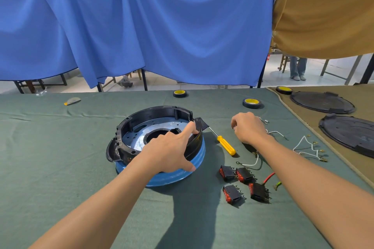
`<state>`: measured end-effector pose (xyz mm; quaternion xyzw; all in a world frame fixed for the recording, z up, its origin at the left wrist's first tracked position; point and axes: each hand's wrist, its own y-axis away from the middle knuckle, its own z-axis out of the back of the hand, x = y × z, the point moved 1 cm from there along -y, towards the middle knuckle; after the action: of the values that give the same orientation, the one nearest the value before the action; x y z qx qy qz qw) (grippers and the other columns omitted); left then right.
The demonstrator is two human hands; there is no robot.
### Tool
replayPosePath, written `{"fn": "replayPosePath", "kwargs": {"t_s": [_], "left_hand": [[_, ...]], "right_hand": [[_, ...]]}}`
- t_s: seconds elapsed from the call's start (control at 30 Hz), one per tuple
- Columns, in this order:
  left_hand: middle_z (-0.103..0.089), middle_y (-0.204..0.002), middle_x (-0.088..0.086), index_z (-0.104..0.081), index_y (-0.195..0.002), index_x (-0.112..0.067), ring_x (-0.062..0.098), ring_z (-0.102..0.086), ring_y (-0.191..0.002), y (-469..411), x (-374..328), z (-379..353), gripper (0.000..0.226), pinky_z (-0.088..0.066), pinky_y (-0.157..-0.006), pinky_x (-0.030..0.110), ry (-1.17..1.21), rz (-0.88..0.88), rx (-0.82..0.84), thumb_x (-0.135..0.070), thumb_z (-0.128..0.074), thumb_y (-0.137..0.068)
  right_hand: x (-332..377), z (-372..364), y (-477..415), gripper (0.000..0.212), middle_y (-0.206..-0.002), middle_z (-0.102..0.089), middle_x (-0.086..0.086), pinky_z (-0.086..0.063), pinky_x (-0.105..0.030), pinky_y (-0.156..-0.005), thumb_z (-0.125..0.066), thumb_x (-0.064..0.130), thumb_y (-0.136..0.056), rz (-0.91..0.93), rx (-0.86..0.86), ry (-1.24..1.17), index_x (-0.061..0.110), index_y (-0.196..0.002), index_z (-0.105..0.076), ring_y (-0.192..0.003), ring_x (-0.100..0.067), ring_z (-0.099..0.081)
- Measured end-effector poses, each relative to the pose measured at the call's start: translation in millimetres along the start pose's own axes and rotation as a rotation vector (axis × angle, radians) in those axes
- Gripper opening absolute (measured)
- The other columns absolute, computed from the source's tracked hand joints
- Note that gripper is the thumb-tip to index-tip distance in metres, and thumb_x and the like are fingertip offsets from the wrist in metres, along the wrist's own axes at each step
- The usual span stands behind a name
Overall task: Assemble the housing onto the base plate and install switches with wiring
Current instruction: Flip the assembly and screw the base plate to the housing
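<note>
No readable text anywhere. The tape rolls (179,93) have yellow labels, print too small; the stamp on the base plate is illegible.

Far left on the green cloth (60,168): 1 small grey-yellow scraper (72,100).

Centre: black housing (157,112), an open ring with a ribbed wall and a tab sticking out on its left. It sits on the round grey base plate (137,137), which has a big centre hole and many small ones. Both rest on a blue ribbed drum (178,177).

My left hand (172,147) lies on the housing's near-right rim, fingers spread, index stretched to the wall, thumb out over the blue edge.

Tape rolls: 3, along the far edge.

Screwdriver (225,144): 1, yellow handle, just right of the housing.

My right hand (249,129) hovers beside it, fingers curled down; can't tell if they pinch anything.

Switches (232,194): 4, black with red rockers, by my right forearm.

White wires (305,145) loose, plus 1 red wire (269,177).

Far right on tan cloth (299,119): 2 black round covers (321,102).
</note>
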<state>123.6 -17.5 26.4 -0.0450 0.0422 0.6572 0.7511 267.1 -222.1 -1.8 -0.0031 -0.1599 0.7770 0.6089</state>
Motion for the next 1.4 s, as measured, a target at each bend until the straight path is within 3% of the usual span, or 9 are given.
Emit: {"fn": "replayPosePath", "kwargs": {"t_s": [0.13,0.37,0.5,0.67,0.8,0.87,0.97,1.1,1.4], "left_hand": [[-0.051,-0.066,-0.001,-0.019,-0.118,-0.041,0.022,-0.050,-0.061,-1,3,0,0.076,-0.033,-0.051,0.035,0.017,-0.022,-0.020,-0.051,-0.078,-0.071],[-0.051,-0.067,0.001,-0.020,-0.116,-0.041,0.021,-0.049,-0.064,-5,5,10,0.075,-0.044,-0.062,0.043,0.119,-0.042,-0.013,-0.049,-0.079,-0.071],[-0.045,-0.057,-0.001,-0.025,-0.117,-0.039,0.014,-0.043,-0.057,-6,5,28,0.074,-0.036,-0.055,0.034,0.256,-0.059,-0.081,-0.045,-0.082,-0.070],[-0.044,-0.052,-0.008,-0.029,-0.115,-0.042,0.007,-0.042,-0.048,-6,7,47,0.074,-0.032,-0.047,0.020,0.434,-0.042,-0.188,-0.049,-0.084,-0.065],[-0.064,-0.099,0.007,-0.032,-0.105,-0.048,0.023,-0.059,-0.079,-4,7,67,0.073,-0.049,-0.077,0.035,0.675,-0.044,-0.292,-0.056,-0.085,-0.055],[-0.065,-0.105,-0.005,-0.036,-0.107,-0.041,0.019,-0.065,-0.090,-2,4,76,0.074,-0.054,-0.081,0.035,0.852,-0.097,-0.338,-0.052,-0.087,-0.055],[-0.070,-0.088,-0.022,-0.038,-0.110,-0.032,0.007,-0.070,-0.081,2,1,86,0.070,-0.056,-0.064,0.022,1.135,-0.157,-0.379,-0.036,-0.089,-0.063],[-0.076,-0.089,-0.007,-0.039,-0.111,-0.037,0.019,-0.074,-0.079,6,6,92,0.071,-0.058,-0.060,0.031,1.387,-0.107,-0.418,-0.036,-0.090,-0.061],[-0.075,-0.101,0.003,-0.040,-0.129,-0.032,0.026,-0.072,-0.093,11,28,65,0.090,-0.057,-0.076,0.051,2.007,-0.006,-0.452,-0.040,-0.092,-0.056]], "right_hand": [[5,6,6,0.026,-0.116,-0.063,-0.011,-0.045,-0.039,-0.088,-0.054,0.009,-0.094,0.034,-0.149,-0.029,0.014,-0.117,-0.068,-0.111,-0.030,-0.052],[26,28,21,0.021,-0.107,-0.068,-0.010,-0.046,-0.033,-0.088,-0.052,0.005,-0.094,-0.020,-0.083,-0.439,0.008,-0.097,-0.072,-0.105,-0.024,-0.058],[37,39,34,0.017,-0.093,-0.072,-0.003,-0.048,-0.034,-0.085,-0.053,0.009,-0.095,-0.093,-0.097,-0.713,0.014,-0.091,-0.069,-0.089,-0.018,-0.061],[50,52,48,0.018,-0.077,-0.067,-0.002,-0.037,-0.019,-0.051,-0.049,0.003,-0.097,-0.186,-0.041,-1.166,0.010,-0.087,-0.062,-0.059,-0.009,-0.048],[61,72,57,0.019,-0.077,-0.066,-0.006,-0.041,-0.024,-0.053,-0.048,-0.001,-0.097,-0.204,-0.072,-1.394,0.009,-0.088,-0.062,-0.060,-0.012,-0.049],[67,82,60,0.019,-0.077,-0.065,-0.008,-0.045,-0.027,-0.057,-0.048,-0.002,-0.097,-0.188,-0.099,-1.483,0.008,-0.090,-0.062,-0.061,-0.014,-0.051],[74,95,66,0.017,-0.077,-0.064,-0.008,-0.049,-0.024,-0.057,-0.050,-0.004,-0.096,-0.131,-0.122,-1.558,0.006,-0.095,-0.064,-0.059,-0.013,-0.055],[79,103,70,0.015,-0.079,-0.066,-0.009,-0.050,-0.022,-0.058,-0.054,-0.002,-0.095,-0.071,-0.116,-1.556,0.005,-0.095,-0.067,-0.061,-0.011,-0.058],[96,105,76,0.016,-0.077,-0.068,-0.008,-0.052,-0.023,-0.060,-0.055,-0.001,-0.095,-0.007,-0.114,-1.494,0.005,-0.090,-0.069,-0.061,-0.011,-0.061]]}}
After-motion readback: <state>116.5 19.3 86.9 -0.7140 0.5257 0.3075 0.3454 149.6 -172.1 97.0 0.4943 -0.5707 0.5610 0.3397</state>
